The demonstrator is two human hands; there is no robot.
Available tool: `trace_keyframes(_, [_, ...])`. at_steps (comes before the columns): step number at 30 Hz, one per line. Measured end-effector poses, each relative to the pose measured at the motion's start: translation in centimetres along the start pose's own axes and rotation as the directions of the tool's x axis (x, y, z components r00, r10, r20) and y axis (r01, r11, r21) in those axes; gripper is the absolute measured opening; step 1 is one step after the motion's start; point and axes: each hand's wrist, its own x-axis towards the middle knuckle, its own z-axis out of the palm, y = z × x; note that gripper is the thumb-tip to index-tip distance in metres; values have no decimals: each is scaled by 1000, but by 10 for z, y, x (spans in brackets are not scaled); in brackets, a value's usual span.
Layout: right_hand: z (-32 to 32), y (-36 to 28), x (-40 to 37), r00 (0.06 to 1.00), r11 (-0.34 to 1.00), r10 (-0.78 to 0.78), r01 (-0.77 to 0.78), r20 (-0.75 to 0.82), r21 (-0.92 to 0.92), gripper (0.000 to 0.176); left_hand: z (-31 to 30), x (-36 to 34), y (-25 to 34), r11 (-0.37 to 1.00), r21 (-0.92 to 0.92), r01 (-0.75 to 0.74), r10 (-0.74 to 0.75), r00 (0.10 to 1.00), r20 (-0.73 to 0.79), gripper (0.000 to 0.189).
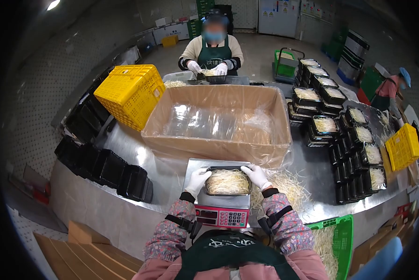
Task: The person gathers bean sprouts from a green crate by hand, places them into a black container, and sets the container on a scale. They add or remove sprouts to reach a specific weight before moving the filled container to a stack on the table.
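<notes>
A black plastic tray [227, 192] filled with bean sprouts [228, 181] rests on or just over the steel plate of a pink digital scale [222, 216]. My left hand [197, 181], in a white glove, grips the tray's left end. At the opposite end, my gloved right hand [257, 176] holds the upper right corner. Both thumbs lie along the rim, and the fingers under the tray are partly hidden. Loose bean sprouts [286, 191] lie heaped on the steel table, close to my right hand and the scale.
A plastic-lined cardboard box [218, 145] stands beyond the scale. Empty black trays [102, 165] are at left, near a yellow crate [128, 93]. Stacked filled trays [358, 158] occupy the right. A green crate [342, 247] holds sprouts. A co-worker [213, 53] handles a tray opposite.
</notes>
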Motion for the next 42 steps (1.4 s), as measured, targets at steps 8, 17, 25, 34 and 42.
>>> trace_keyframes(8, [-5,-13,-24,991,976,121,-108,-59,188,38,7,-6,-8,989,100,-113,124,986,-109,18])
trace_keyframes(17, [-7,-39,-124,921,633,263,-389,287,669,28,1,-99,15,854,-434,286,-242,958,156,10])
trace_keyframes(25, [-72,-72,-120,980,948,88,-137,178,288,28,32,-81,81,941,-326,96,-68,993,96,21])
trace_keyframes(34, [-182,-82,-44,985,874,-97,153,-141,460,22,118,-66,149,925,-380,14,77,972,223,40])
trace_keyframes(42, [-398,9,103,331,749,274,516,-903,416,18,76,-97,117,973,52,-223,229,955,-189,33])
